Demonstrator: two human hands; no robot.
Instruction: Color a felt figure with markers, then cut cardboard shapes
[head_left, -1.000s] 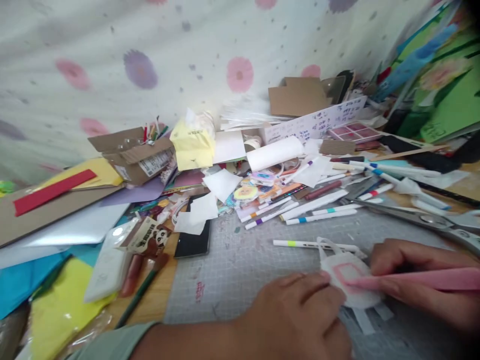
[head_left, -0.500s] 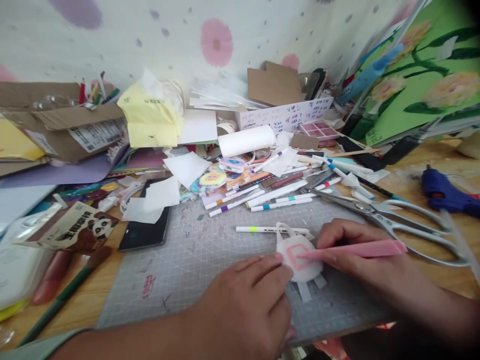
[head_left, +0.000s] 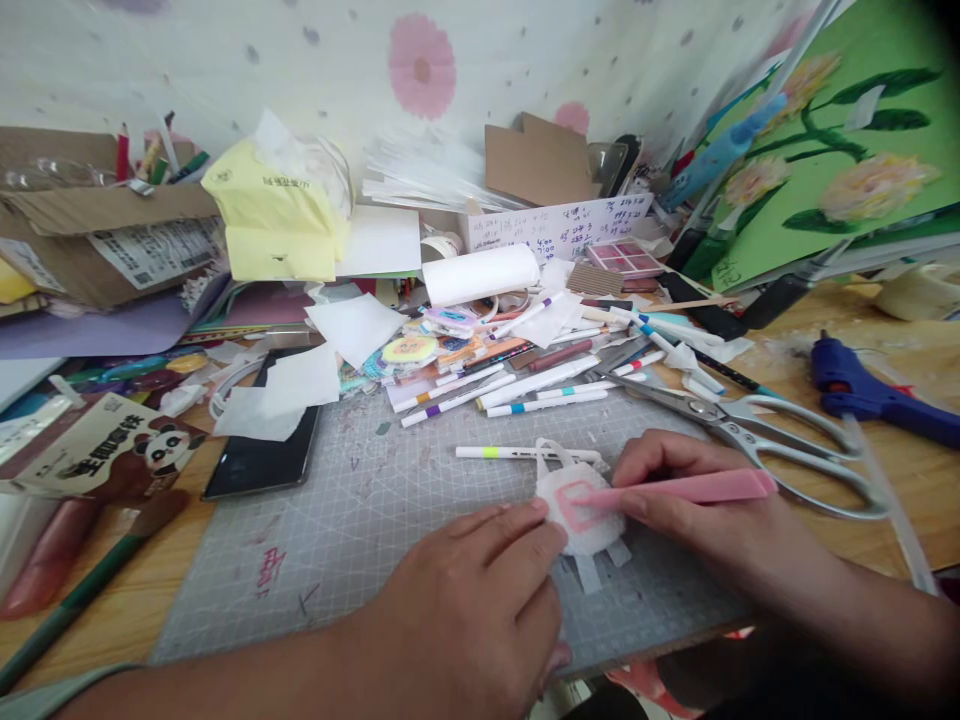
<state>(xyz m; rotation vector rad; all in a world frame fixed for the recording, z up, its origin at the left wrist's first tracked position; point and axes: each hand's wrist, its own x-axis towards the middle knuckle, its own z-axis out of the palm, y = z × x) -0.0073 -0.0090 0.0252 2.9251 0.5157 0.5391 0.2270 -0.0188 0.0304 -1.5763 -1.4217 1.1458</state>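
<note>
A small rounded white paper cutout (head_left: pixel 600 538) lies near the front of the grey cutting mat (head_left: pixel 247 530). It has two loops at the top, pale strips at the bottom and a pink square outline drawn on its face. My left hand (head_left: pixel 480 590) holds its left edge down, fingers close together and fingertips on the paper. In my right hand (head_left: pixel 675 490) is a pink pen (head_left: pixel 705 487), gripped near its point. The tip meets the pink outline, though my fingers partly cover that side. Just behind the cutout lies a white marker with a green band (head_left: pixel 491 453).
Large scissors (head_left: pixel 757 430) lie right of my right hand, beside a blue glue gun (head_left: pixel 870 390). Several markers (head_left: pixel 540 385) and paper scraps crowd the mat's back edge. A black phone (head_left: pixel 259 465) and a brush (head_left: pixel 90 590) lie at left.
The whole scene has shifted slightly left in view as the head moved. Both hands keep their holds, and the pen tip stays on the pink outline.
</note>
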